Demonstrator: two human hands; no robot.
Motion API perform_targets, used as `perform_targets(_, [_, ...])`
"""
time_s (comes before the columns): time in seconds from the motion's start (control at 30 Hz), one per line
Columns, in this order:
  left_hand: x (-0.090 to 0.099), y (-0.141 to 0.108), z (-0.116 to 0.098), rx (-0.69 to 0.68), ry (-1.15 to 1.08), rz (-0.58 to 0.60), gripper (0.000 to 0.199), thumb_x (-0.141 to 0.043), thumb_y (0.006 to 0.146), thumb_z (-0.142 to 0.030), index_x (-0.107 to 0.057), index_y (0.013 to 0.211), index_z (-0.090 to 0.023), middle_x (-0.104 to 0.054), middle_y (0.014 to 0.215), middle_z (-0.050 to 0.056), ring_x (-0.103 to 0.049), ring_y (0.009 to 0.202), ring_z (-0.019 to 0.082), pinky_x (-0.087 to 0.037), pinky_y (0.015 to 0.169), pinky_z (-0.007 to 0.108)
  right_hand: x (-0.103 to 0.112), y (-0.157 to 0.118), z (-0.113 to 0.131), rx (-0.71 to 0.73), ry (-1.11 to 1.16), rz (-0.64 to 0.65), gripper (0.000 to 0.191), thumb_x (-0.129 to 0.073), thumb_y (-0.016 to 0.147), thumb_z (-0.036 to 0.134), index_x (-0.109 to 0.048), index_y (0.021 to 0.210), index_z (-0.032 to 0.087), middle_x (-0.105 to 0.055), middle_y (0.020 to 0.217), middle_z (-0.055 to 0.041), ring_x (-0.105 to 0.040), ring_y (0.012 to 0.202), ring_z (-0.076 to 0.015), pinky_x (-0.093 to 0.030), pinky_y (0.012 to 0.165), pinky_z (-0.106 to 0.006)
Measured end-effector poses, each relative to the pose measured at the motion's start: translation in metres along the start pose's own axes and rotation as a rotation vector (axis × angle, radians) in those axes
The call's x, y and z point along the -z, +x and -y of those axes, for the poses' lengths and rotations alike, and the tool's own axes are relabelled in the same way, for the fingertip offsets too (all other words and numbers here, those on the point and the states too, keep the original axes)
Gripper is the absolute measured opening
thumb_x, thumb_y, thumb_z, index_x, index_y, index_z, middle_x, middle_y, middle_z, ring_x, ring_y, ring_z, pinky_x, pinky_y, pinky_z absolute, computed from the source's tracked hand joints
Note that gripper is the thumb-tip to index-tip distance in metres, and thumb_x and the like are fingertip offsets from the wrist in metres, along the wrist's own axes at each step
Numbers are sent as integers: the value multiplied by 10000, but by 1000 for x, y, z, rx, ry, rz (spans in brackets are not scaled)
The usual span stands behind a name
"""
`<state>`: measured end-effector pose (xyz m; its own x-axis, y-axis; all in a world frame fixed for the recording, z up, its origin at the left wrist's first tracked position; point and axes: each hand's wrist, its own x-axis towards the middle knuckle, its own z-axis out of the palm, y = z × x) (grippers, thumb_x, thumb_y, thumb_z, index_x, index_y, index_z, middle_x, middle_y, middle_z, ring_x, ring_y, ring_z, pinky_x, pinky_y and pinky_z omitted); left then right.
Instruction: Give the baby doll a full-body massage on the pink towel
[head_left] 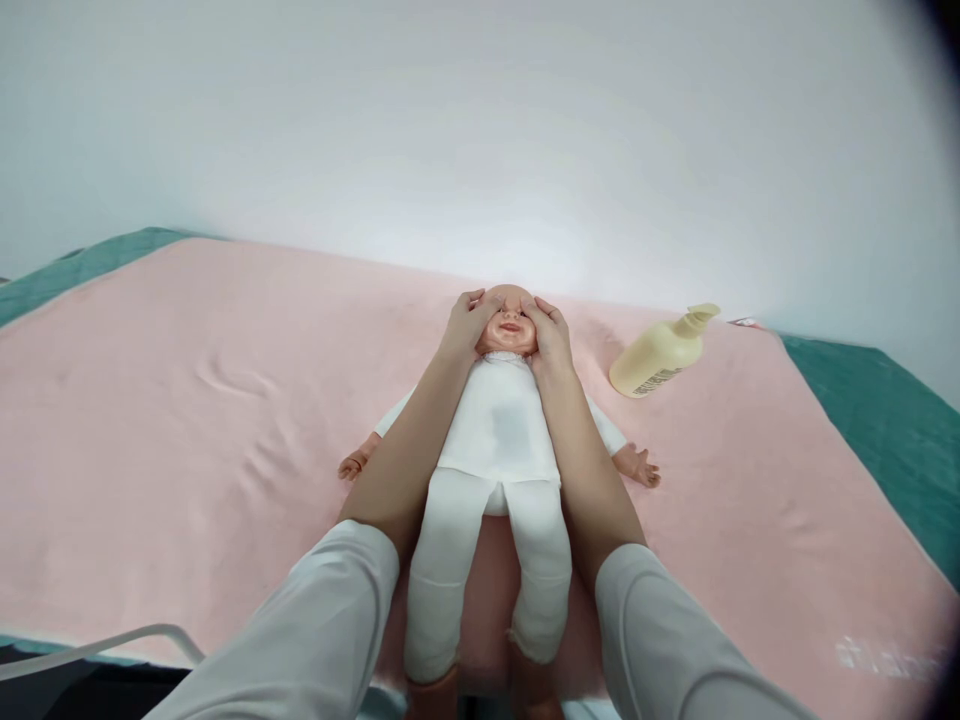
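Observation:
A baby doll [495, 420] in a white top and white trousers lies on its back, head away from me, with its arms spread out and its feet towards me. My left hand [469, 325] cups one side of the doll's head, its thumb pressed near the eye and brow. Against the other side of the head rests my right hand [550, 330], curled the same way, its thumb also by the eye. Both thumbs partly cover the doll's eyes. My forearms run along either side of its body and hide parts of its arms.
A pale yellow pump bottle [658, 355] stands right of the doll's head. Beneath lies a pink cloth [187, 420] over a green mat [885, 430]. A white wall [480, 130] rises behind. At the lower left a white cable [150, 632] crosses the near edge.

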<state>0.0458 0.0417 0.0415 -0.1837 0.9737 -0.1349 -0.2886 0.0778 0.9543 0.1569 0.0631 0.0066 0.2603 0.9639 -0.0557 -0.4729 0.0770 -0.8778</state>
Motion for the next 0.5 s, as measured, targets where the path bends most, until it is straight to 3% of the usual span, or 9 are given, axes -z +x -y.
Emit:
perform_targets(0.13, [-1, 2, 2, 11, -36, -4, 311, -671, 850, -265, -573, 1131, -176, -652, 1190, 121, -664, 1080, 211, -534, 925, 323, -1, 0, 0, 21, 2, -62, 250, -748, 670, 321, -609, 857, 229, -690, 808, 37, -683, 890, -148, -582, 817, -277])
perform_targets(0.5, [-3, 6, 5, -12, -100, 7, 200, -606, 886, -248, -569, 1059, -156, -657, 1129, 101, -669, 993, 172, -528, 944, 331, -1, 1, 1, 7, 12, -42, 201, -705, 710, 288, -617, 880, 228, -711, 861, 23, -673, 888, -151, -580, 847, -298])
